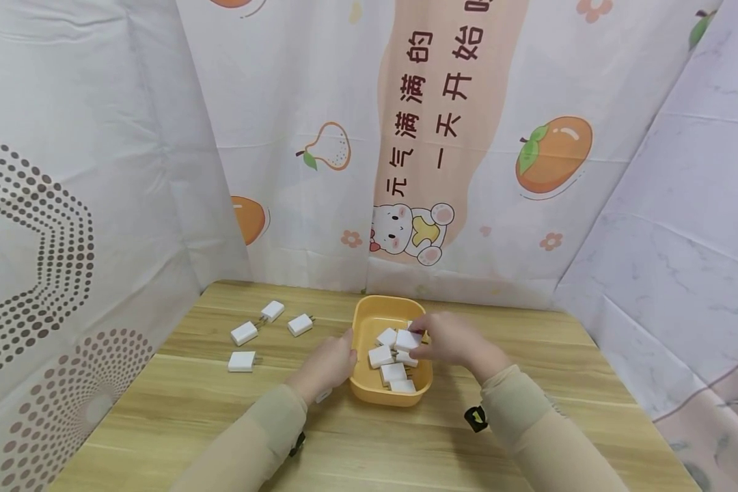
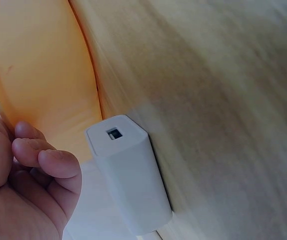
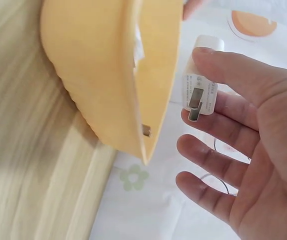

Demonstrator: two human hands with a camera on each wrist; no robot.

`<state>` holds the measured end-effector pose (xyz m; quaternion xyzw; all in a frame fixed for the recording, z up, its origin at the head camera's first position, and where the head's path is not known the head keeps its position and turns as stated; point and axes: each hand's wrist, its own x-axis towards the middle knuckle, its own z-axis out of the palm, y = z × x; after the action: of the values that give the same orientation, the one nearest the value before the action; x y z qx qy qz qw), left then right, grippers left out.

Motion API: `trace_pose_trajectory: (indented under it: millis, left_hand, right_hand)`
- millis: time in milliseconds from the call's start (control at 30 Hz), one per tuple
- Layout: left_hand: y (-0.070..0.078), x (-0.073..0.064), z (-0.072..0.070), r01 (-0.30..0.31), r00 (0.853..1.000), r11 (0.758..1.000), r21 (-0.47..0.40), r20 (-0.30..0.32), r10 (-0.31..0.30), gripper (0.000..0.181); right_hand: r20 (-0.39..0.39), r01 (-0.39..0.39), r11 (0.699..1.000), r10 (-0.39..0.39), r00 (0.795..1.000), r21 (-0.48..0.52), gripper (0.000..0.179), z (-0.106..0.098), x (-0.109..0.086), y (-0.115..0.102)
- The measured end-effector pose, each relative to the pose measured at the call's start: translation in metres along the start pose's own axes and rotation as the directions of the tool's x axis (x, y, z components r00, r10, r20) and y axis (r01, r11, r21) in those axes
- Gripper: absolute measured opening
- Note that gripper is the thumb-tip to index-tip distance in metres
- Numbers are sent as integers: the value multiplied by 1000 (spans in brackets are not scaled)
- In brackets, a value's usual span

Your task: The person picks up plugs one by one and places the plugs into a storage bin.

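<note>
A yellow plastic bin (image 1: 386, 398) stands on the wooden table, with several white USB charger plugs (image 1: 393, 372) piled inside. At the bin's left rim is my left hand (image 1: 327, 365), its fingers curled against the edge in the left wrist view. My right hand (image 1: 452, 342) reaches over the right rim. Between thumb and index finger it pinches a white charger plug (image 3: 203, 82) with metal prongs showing; its other fingers are spread. Close under the left hand, another charger plug (image 2: 128, 175) lies on the table, its USB port facing the camera.
Several more charger plugs lie loose left of the bin, including one nearest the front (image 1: 242, 361) and one at the back (image 1: 272, 311). A printed curtain (image 1: 320, 225) hangs behind the table (image 1: 393, 451), with cloth on both sides. A small black device (image 1: 476, 418) sits below the right wrist.
</note>
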<state>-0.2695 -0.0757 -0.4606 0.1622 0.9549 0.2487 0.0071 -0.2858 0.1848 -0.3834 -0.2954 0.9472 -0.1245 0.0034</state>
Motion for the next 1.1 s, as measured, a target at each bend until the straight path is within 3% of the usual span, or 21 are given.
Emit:
trace_pose_trajectory:
  millis: [467,1100]
  left_hand:
    - [0,0,0,18,1000,1000,-10,10,-18,57]
    - [0,-1,0,10,1000,1000,1,21,-10,57]
  right_hand:
    - [72,19,998,-14,997,-68,21,29,2,-9]
    - [99,-41,999,44,994,-28,19,33,0,-16]
